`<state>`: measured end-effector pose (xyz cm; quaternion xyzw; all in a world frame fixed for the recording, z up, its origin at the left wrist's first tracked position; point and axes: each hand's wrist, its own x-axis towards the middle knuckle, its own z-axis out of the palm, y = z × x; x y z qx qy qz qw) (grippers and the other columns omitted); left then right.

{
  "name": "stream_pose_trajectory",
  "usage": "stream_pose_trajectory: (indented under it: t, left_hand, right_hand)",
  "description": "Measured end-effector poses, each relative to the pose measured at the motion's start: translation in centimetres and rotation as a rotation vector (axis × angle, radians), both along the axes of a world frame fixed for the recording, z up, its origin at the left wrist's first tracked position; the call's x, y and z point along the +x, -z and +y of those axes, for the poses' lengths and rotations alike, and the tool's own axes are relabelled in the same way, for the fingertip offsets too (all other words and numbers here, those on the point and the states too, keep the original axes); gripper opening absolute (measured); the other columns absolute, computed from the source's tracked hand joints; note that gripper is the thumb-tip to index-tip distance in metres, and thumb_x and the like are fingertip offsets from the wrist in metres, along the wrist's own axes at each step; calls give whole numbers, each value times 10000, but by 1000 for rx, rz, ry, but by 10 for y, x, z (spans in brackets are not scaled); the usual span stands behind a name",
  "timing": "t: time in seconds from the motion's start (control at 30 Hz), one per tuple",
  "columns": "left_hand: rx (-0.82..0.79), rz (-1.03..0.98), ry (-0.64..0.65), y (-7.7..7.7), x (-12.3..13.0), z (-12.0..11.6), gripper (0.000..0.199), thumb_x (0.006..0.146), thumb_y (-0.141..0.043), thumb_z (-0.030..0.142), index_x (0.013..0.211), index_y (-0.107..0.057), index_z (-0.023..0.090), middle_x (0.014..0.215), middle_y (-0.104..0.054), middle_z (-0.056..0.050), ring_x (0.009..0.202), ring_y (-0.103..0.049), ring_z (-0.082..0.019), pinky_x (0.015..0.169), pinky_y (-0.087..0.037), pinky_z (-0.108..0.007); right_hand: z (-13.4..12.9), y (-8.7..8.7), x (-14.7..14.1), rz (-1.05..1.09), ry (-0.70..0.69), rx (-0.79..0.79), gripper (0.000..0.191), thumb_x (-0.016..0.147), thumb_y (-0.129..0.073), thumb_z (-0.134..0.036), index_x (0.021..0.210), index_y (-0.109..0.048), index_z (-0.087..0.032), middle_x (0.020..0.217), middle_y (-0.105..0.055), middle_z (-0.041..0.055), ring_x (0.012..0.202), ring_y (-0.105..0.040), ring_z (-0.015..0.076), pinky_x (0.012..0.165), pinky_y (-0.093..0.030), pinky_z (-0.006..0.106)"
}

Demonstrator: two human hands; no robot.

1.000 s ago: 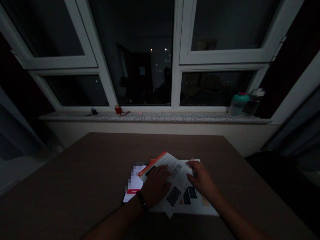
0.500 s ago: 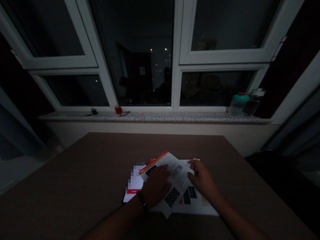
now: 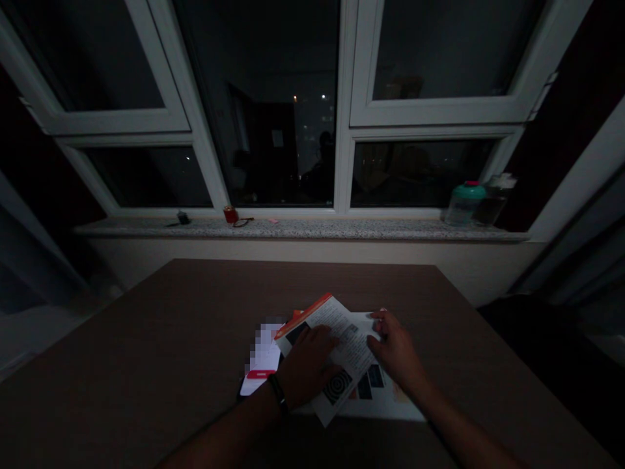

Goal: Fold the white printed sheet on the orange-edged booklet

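While the window behind stood dark, a white paper sheet printed with grey text lay aslant near the close side of a brown wooden table. An orange-red band ran along its upper left edge, a dark picture sat beneath that band, and a black-and-white block of concentric rings filled the part nearest the person. One corner pointed toward the person's body. Beneath it was a second white printed sheet, set straighter, showing small dark pictures along its middle. To the left, partly tucked under the papers, lay a pale, flat item with a red strip, blurred into squares along one side.

The left hand rested palm down across the upper sheet, its fingers loosely spread, a black band round the wrist. From the other side came the right hand, thumb at the upper sheet's right edge and forefinger near the far corner of the sheet below, the gap between them narrow; I could not tell whether it pinched any paper.

On the speckled stone windowsill, a clear bottle with a turquoise lid stood beside a clear, pale-capped bottle, their contents too dim to make out. Farther left stood a small red can.
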<state>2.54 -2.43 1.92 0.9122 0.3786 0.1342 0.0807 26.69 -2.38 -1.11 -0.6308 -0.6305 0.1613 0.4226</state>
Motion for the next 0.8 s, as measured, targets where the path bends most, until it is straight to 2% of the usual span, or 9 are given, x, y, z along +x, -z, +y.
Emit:
stream_pose_trajectory:
  t: [0.2, 0.33, 0.53, 0.7, 0.8]
  left_hand:
    - [-29, 34, 81, 6, -1, 2, 518, 924, -602, 387, 1399, -439, 263, 1511, -391, -71, 1396, -328, -298, 1138, -255, -536]
    - [-16, 49, 92, 8, -2, 2, 537, 942, -575, 409, 1429, -400, 267, 1532, -360, -69, 1409, -308, -298, 1145, -240, -533]
    - [-13, 72, 89, 6, 0, 1, 533, 968, -528, 438, 1447, -376, 262, 1533, -354, -77, 1402, -319, -300, 1132, -266, -527]
    - [23, 60, 147, 9, 0, 0, 535, 952, -554, 457, 1426, -409, 254, 1516, -375, -93, 1379, -348, -314, 1113, -295, -527]
    - [5, 54, 143, 8, 1, -1, 564, 916, -621, 440, 1414, -426, 262, 1478, -414, -111, 1353, -377, -326, 1094, -321, -530]
  right_hand:
    - [1, 0, 4, 4, 54, -55, 378, 706, -501, -203, 1076, -566, -176, 850, -595, 40, 787, -615, 206, 713, -478, 310]
    - [-1, -3, 3, -10, 5, -12, 372, 720, -498, -198, 1084, -569, -177, 939, -607, 68, 861, -622, 222, 779, -491, 343]
    - [-3, -5, -5, 9, -58, 130, 407, 741, -506, -173, 1145, -545, -189, 1088, -591, 98, 1004, -594, 241, 930, -472, 405]
    - [-1, -2, -6, -12, -43, 134, 498, 676, -490, -100, 1163, -540, -194, 1102, -577, 96, 992, -591, 238, 938, -480, 425]
    - [-2, -4, -7, 3, -63, 147, 411, 738, -528, -150, 1147, -551, -182, 1100, -584, 107, 987, -597, 247, 900, -500, 414]
